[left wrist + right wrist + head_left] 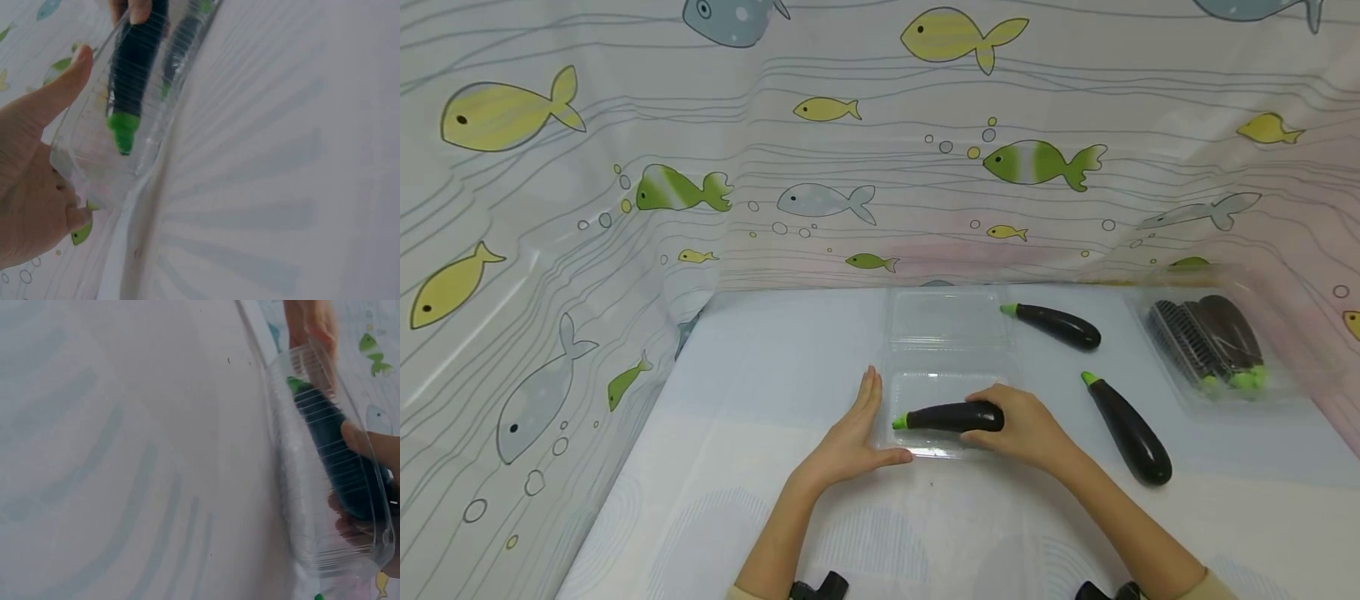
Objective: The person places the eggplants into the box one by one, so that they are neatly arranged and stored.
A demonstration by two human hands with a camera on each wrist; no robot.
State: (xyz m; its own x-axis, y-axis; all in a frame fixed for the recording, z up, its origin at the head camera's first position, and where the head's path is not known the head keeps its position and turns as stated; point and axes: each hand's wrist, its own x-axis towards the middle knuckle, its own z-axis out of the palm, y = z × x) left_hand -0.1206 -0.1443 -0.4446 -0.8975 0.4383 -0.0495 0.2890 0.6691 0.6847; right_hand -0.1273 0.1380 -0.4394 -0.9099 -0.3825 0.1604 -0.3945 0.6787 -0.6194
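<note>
In the head view, my right hand (pixel 1028 429) grips a dark, glossy eggplant (pixel 936 417) by its thick end. The eggplant lies lengthwise within the base of a clear plastic clamshell box (pixel 925 387), its green tip facing left. At the box's left end, my left hand (pixel 853 443) touches the edge with fingers straight and thumb spread along the front. The left wrist view shows the same eggplant (pixel 131 75) through the clear wall, near my left thumb (pixel 69 81). From the right wrist, my right thumb (pixel 369 442) is seen pressing the eggplant's side.
The box's lid (pixel 951 321) lies flipped back behind the base. Two more eggplants lie to the right, one farther back (pixel 1060 326) and one nearer (pixel 1131 433). A clear container (pixel 1187 392) at the far right holds brown brush-like items with green ends. A fish-print curtain (pixel 850 158) hangs behind.
</note>
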